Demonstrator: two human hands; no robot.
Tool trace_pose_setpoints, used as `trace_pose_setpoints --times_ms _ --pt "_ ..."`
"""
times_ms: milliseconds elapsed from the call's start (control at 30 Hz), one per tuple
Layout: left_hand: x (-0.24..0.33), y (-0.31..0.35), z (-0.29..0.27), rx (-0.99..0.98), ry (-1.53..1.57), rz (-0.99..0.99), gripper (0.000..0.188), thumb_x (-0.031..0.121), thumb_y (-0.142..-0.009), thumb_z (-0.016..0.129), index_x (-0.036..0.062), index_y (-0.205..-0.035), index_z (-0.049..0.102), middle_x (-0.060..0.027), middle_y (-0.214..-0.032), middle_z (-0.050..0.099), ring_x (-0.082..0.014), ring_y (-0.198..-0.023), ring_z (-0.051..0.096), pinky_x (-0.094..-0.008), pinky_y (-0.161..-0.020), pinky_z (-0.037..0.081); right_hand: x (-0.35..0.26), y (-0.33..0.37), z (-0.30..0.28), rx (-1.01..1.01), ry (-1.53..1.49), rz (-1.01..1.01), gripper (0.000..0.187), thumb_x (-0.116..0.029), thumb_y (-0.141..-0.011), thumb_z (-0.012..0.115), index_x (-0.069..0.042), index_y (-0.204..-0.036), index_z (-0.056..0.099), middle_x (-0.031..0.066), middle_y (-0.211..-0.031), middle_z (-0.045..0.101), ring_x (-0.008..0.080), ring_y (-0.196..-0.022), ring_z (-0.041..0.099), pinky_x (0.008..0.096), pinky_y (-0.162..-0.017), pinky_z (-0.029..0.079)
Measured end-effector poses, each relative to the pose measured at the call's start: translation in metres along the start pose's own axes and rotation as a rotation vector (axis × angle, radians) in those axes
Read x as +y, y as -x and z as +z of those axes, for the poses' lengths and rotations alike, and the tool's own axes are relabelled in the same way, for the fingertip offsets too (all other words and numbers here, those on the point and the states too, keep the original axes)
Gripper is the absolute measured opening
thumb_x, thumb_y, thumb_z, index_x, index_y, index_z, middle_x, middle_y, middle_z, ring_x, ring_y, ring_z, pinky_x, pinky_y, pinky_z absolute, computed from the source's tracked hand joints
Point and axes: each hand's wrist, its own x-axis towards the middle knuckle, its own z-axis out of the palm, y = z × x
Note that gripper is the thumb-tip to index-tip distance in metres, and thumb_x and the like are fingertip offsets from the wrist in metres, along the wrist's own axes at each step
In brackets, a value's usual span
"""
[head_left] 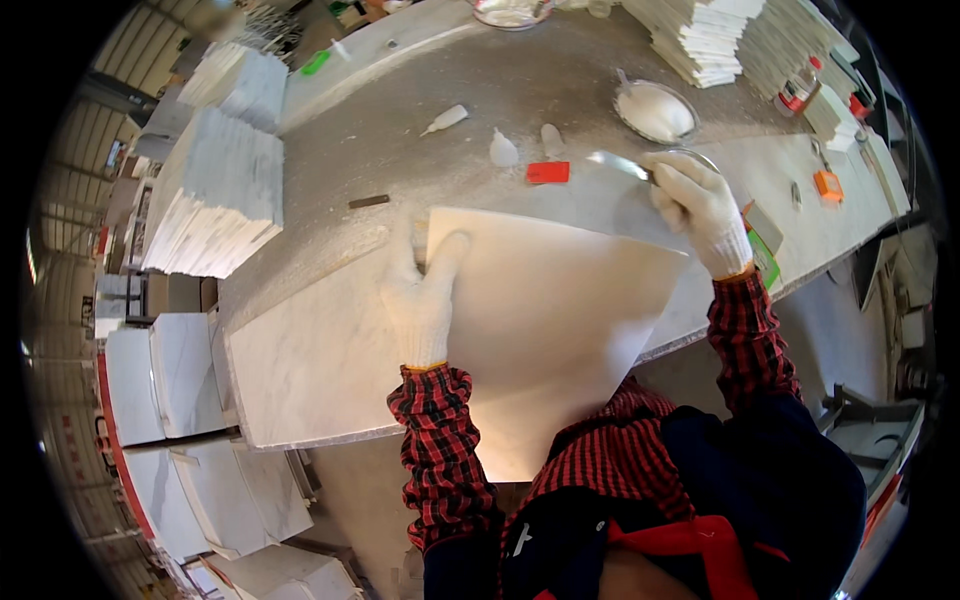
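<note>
At the far left, stacks of white tiles (215, 205) are piled on the edge of the tabletop (330, 330), which is grey, dusty and marbled. Just right of them, the left hand (420, 290), in a white knitted glove, is laid flat on the left edge of a large white slab (550, 310); its grip is spread wide, fingers over the slab's upper left corner and thumb on its face. The slab is rested on the near edge of the tabletop and is tilted toward the person's body. Beyond it, a small white squeeze bottle (445, 120), a white cone-shaped nozzle (503, 150) and a red card (548, 172) are seen lying apart on the dusty surface. Farther right, a metal bowl of white paste (655, 110) is set near the back. The right hand (700, 210), also gloved, is closed around the handle of a putty knife (618, 165), whose blade is pointed left above the slab's upper right corner.
</note>
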Motion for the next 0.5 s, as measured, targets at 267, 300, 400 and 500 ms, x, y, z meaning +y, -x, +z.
trace_pose_setpoints --times_ms 267,300,400,500 --pt "0.002 0.001 -0.001 -0.008 -0.092 0.001 0.078 0.031 -0.088 0.076 0.0043 -0.154 0.045 -0.0029 -0.085 0.065 -0.0074 -0.07 0.054 -0.0233 -0.063 0.045 -0.025 -0.026 0.092 -0.26 0.208 -0.257 0.032 -0.021 -0.101 0.058 0.001 -0.12 0.071 -0.0003 -0.082 0.064 0.0046 -0.067 0.055 0.0213 -0.058 0.045" --pt "0.003 0.0 -0.001 -0.016 -0.085 -0.008 0.078 0.032 -0.087 0.076 0.0044 -0.154 0.045 -0.0029 -0.085 0.065 -0.0077 -0.07 0.054 -0.0236 -0.063 0.045 -0.029 -0.025 0.098 -0.258 0.179 -0.161 0.031 -0.021 -0.1 0.058 0.0 -0.118 0.071 0.0007 -0.08 0.064 0.0056 -0.066 0.056 0.022 -0.058 0.046" --pt "0.0 0.0 -0.003 -0.021 -0.083 -0.013 0.08 0.034 -0.086 0.077 0.0048 -0.154 0.046 -0.0029 -0.083 0.064 -0.0086 -0.07 0.055 -0.0245 -0.064 0.046 -0.035 -0.023 0.115 -0.249 0.17 -0.075 0.03 -0.022 -0.099 0.059 0.0 -0.116 0.072 0.0023 -0.077 0.064 0.0075 -0.064 0.057 0.0232 -0.058 0.047" --pt "-0.006 -0.002 -0.004 -0.017 -0.109 0.033 0.079 0.035 -0.086 0.077 0.0058 -0.153 0.047 -0.0026 -0.082 0.063 -0.0093 -0.07 0.056 -0.0254 -0.064 0.046 -0.034 -0.023 0.119 -0.253 0.219 -0.141 0.03 -0.022 -0.099 0.058 -0.001 -0.115 0.072 0.0028 -0.076 0.064 0.0078 -0.065 0.058 0.024 -0.059 0.047"
